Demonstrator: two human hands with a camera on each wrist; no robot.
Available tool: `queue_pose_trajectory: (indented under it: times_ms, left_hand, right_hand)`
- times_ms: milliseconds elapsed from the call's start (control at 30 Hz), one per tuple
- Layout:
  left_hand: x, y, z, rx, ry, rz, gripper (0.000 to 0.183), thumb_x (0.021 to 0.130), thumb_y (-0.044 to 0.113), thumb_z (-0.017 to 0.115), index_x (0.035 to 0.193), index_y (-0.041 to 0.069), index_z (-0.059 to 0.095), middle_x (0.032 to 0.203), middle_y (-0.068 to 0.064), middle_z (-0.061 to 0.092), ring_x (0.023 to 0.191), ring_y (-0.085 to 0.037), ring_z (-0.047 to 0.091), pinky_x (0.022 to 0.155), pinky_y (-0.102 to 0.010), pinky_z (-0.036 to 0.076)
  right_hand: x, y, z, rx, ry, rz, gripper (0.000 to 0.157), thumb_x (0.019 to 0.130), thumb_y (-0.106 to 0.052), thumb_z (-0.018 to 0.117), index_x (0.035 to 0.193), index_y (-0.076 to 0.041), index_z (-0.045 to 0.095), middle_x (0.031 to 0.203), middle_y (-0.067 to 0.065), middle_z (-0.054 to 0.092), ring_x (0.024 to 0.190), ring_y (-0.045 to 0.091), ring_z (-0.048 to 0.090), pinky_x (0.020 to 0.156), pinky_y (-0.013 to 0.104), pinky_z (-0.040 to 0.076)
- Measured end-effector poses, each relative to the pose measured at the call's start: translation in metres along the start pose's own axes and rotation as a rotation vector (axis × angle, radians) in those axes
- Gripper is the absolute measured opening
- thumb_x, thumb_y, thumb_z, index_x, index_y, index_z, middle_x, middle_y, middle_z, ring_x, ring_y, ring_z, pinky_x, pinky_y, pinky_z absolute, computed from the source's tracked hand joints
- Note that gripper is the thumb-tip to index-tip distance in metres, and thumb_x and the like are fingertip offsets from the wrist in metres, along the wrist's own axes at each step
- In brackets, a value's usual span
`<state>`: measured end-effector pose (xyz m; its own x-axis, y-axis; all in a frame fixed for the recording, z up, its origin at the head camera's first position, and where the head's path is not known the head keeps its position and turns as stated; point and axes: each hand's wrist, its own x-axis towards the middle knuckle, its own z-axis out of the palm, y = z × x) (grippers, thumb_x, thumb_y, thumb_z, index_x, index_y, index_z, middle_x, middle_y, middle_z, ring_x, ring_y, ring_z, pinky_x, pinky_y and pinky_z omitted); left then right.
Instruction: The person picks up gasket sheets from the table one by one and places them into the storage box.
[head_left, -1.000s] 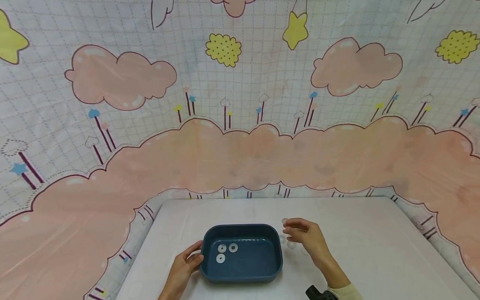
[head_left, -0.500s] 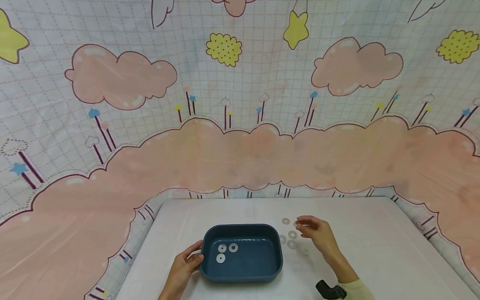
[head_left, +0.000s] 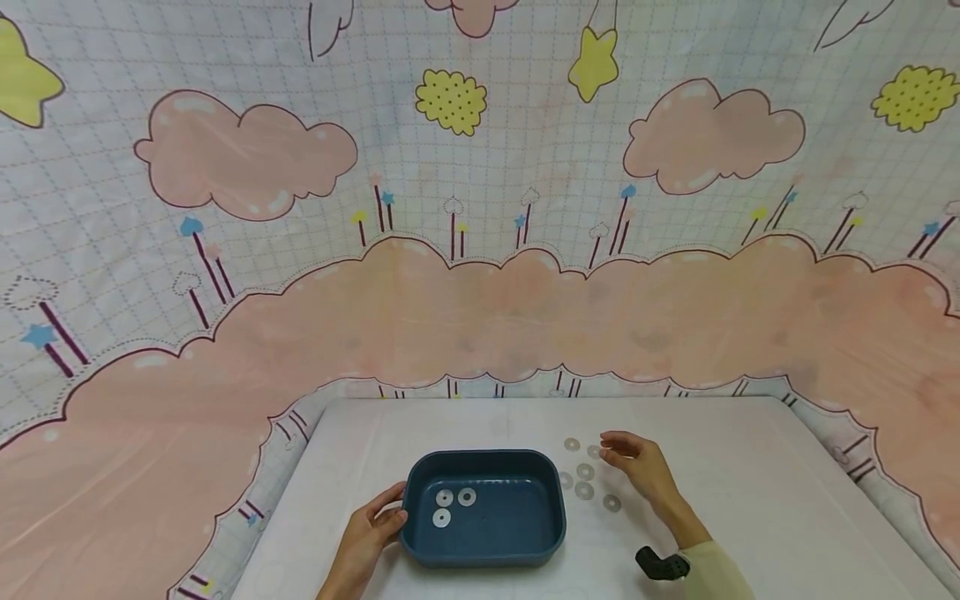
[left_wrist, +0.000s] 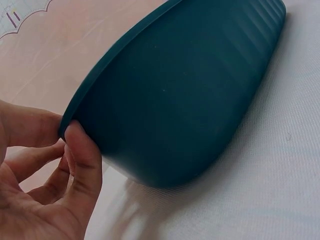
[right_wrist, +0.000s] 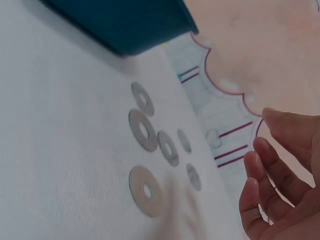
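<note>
A dark blue plastic tub [head_left: 502, 525] stands on the white table, with three flat metal washers [head_left: 436, 518] lying at its left side inside. My left hand [head_left: 362, 535] pinches the tub's left rim between thumb and fingers, as the left wrist view shows up close. Right of the tub, several more washers [head_left: 607, 504] lie loosely grouped on the cloth. Over the far right of that group hovers my right hand [head_left: 641, 468], its fingers slightly bent. In the right wrist view nothing sits between those fingers, and the washers [right_wrist: 137, 182] lie flat, apart from the hand.
A white cloth covers the table [head_left: 750, 492]. Behind and around it hangs a patterned curtain [head_left: 517, 325] with pink clouds and yellow stars. A black strap-like device [head_left: 662, 564] is on the right wrist, beside a pale sleeve [head_left: 716, 573].
The right hand has moved right, away from the tub, and several washers it partly covered now show. The left hand and the tub stay put, with the same three washers inside.
</note>
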<state>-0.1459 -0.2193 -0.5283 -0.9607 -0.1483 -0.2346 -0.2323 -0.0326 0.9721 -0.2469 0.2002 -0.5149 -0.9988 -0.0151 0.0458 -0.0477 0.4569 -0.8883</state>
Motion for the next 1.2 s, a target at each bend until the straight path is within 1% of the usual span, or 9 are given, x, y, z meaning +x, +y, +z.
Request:
queue_pose_trajectory:
  times_ms: [133, 233, 400, 567, 633, 767, 1000, 1133, 1200]
  left_hand:
    - [0.000, 0.000, 0.000, 0.004, 0.001, -0.001, 0.051, 0.093, -0.001, 0.060, 0.142, -0.002, 0.048, 0.135, -0.020, 0.052, 0.102, -0.020, 0.063, 0.080, -0.032, 0.057]
    - [0.000, 0.001, 0.000, 0.006, 0.001, -0.002, 0.050, 0.093, -0.001, 0.060, 0.142, -0.002, 0.048, 0.135, -0.021, 0.052, 0.102, -0.020, 0.063, 0.081, -0.033, 0.057]
    - [-0.001, 0.002, 0.000, 0.005, -0.003, 0.001, 0.051, 0.093, -0.001, 0.060, 0.142, -0.002, 0.048, 0.135, -0.020, 0.052, 0.102, -0.020, 0.063, 0.081, -0.032, 0.057]
    - [-0.002, 0.002, 0.000, 0.001, -0.010, 0.003, 0.051, 0.092, -0.001, 0.060, 0.142, -0.003, 0.047, 0.135, -0.020, 0.053, 0.102, -0.019, 0.063, 0.079, -0.031, 0.056]
    - [-0.002, 0.002, 0.000, 0.004, -0.012, 0.003, 0.052, 0.092, -0.001, 0.060, 0.142, -0.004, 0.047, 0.135, -0.020, 0.053, 0.102, -0.019, 0.063, 0.079, -0.031, 0.056]
    - [-0.002, 0.001, -0.001, 0.005, -0.022, 0.006, 0.053, 0.092, 0.000, 0.061, 0.143, -0.004, 0.046, 0.135, -0.020, 0.053, 0.103, -0.018, 0.063, 0.080, -0.031, 0.056]
    - [-0.002, 0.000, -0.001, -0.001, -0.036, 0.009, 0.054, 0.093, 0.001, 0.060, 0.144, -0.004, 0.044, 0.135, -0.021, 0.052, 0.104, -0.018, 0.062, 0.081, -0.029, 0.056]
    - [-0.002, 0.000, -0.002, -0.002, -0.039, 0.010, 0.054, 0.093, 0.002, 0.061, 0.144, -0.004, 0.044, 0.135, -0.021, 0.052, 0.103, -0.017, 0.062, 0.081, -0.029, 0.056]
    - [-0.002, 0.000, -0.002, -0.002, -0.038, 0.010, 0.054, 0.093, 0.002, 0.062, 0.144, -0.004, 0.044, 0.135, -0.021, 0.052, 0.103, -0.017, 0.062, 0.081, -0.029, 0.056]
  right_hand:
    - [0.009, 0.010, 0.000, -0.042, -0.012, -0.009, 0.036, 0.091, -0.021, 0.069, 0.125, -0.009, 0.066, 0.120, 0.013, 0.069, 0.113, 0.028, 0.062, 0.093, 0.036, 0.052]
    - [0.015, 0.015, 0.001, -0.074, -0.015, -0.015, 0.035, 0.091, -0.020, 0.069, 0.124, -0.009, 0.067, 0.120, 0.013, 0.069, 0.112, 0.029, 0.062, 0.094, 0.042, 0.051]
    - [0.024, 0.021, 0.003, -0.124, -0.009, -0.013, 0.034, 0.090, -0.018, 0.069, 0.123, -0.009, 0.068, 0.119, 0.013, 0.069, 0.108, 0.028, 0.062, 0.090, 0.040, 0.050]
    - [0.030, 0.025, 0.007, -0.168, 0.003, 0.020, 0.032, 0.089, -0.018, 0.071, 0.120, -0.008, 0.070, 0.116, 0.015, 0.068, 0.102, 0.026, 0.061, 0.079, 0.030, 0.049]
    - [0.031, 0.026, 0.008, -0.181, 0.008, 0.037, 0.032, 0.089, -0.019, 0.071, 0.119, -0.009, 0.071, 0.115, 0.016, 0.068, 0.100, 0.026, 0.059, 0.076, 0.028, 0.047]
    - [0.036, 0.029, 0.011, -0.215, 0.018, 0.052, 0.030, 0.088, -0.019, 0.072, 0.116, -0.008, 0.073, 0.115, 0.018, 0.068, 0.098, 0.027, 0.057, 0.074, 0.028, 0.046]
    - [0.041, 0.034, 0.015, -0.271, 0.010, 0.070, 0.029, 0.087, -0.017, 0.073, 0.115, -0.008, 0.073, 0.106, 0.015, 0.065, 0.091, 0.026, 0.052, 0.075, 0.033, 0.044]
    - [0.041, 0.035, 0.016, -0.305, 0.002, 0.075, 0.031, 0.085, -0.018, 0.074, 0.115, -0.009, 0.073, 0.108, 0.016, 0.064, 0.092, 0.027, 0.055, 0.080, 0.041, 0.047]
    - [0.041, 0.035, 0.017, -0.339, 0.000, 0.059, 0.033, 0.084, -0.019, 0.075, 0.116, -0.010, 0.073, 0.108, 0.016, 0.065, 0.094, 0.028, 0.057, 0.083, 0.046, 0.048]
